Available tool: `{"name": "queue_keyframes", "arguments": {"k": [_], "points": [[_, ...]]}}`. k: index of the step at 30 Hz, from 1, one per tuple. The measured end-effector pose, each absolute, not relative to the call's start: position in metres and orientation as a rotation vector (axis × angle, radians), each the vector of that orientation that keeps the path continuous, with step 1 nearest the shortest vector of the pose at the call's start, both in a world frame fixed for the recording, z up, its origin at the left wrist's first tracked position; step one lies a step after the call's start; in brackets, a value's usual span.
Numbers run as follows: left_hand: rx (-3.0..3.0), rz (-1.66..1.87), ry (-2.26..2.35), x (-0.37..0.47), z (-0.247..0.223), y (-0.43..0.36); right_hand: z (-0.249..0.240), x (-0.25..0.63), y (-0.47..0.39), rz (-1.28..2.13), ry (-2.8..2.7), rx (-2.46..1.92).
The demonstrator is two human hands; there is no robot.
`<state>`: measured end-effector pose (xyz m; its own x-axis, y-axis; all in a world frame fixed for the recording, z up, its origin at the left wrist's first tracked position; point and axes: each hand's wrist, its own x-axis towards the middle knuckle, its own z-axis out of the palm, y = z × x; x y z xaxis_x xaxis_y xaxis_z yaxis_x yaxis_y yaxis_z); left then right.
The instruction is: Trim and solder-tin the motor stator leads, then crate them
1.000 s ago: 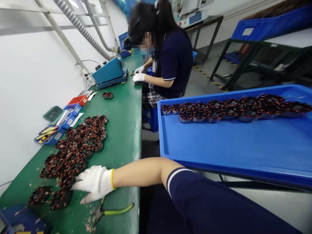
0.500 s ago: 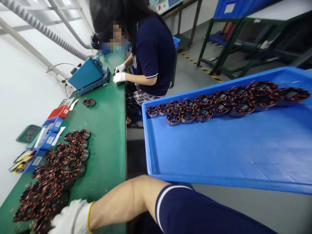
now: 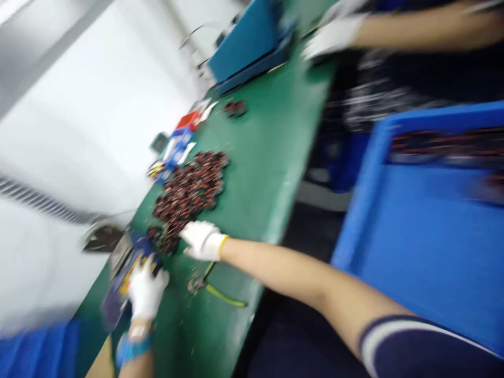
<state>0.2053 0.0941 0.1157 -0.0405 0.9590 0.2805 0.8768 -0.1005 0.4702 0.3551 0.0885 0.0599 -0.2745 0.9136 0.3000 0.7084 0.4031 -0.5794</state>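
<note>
My left hand (image 3: 146, 290), in a white glove, is over a dark blue and yellow device (image 3: 125, 281) at the bench's lower left. Its fingers look spread, with something dark between them that is too blurred to name. My right hand (image 3: 201, 240), also gloved, reaches the near edge of a cluster of copper-wound motor stators (image 3: 189, 191). The fingers are apart and stretched toward the stators; none is seen in the grip. Close below this hand, green-handled cutters (image 3: 220, 296) lie with their handles spread on the green bench (image 3: 255, 194).
A blue tray (image 3: 425, 252) with stators (image 3: 452, 147) along its far side stands to the right. Beyond sit a lone stator (image 3: 235, 108), a teal machine (image 3: 248, 44) and a co-worker's gloved hand (image 3: 333, 39). Small bins (image 3: 189, 122) line the wall.
My view has swung left and down, so the tray now sits farther right. My left hand, the device and the cutters have come into view. My right hand remains by the stator cluster.
</note>
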Motion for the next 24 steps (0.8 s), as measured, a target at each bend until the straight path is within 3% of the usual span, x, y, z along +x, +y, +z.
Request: {"name": "queue_keyframes", "arguments": {"k": [4,9,17,20,24], "points": [[2.295,0.267,2.251,0.124,0.124,0.11,0.041,0.358,0.117,0.469,-1.914,-1.425],[2.491,-0.181,2.151,0.109,0.101,0.145,0.024,0.363,0.13,0.454,-1.815,-1.517],[2.688,-0.184,1.976,0.129,0.102,0.144,0.019,0.369,0.131,0.499,-1.576,-1.366],[2.796,-0.035,1.892,0.126,0.117,0.104,0.031,0.366,0.125,1.026,-1.4,-1.125],[2.943,-0.139,1.701,0.121,0.133,0.043,0.045,0.346,0.103,1.734,-1.411,-0.927]]}}
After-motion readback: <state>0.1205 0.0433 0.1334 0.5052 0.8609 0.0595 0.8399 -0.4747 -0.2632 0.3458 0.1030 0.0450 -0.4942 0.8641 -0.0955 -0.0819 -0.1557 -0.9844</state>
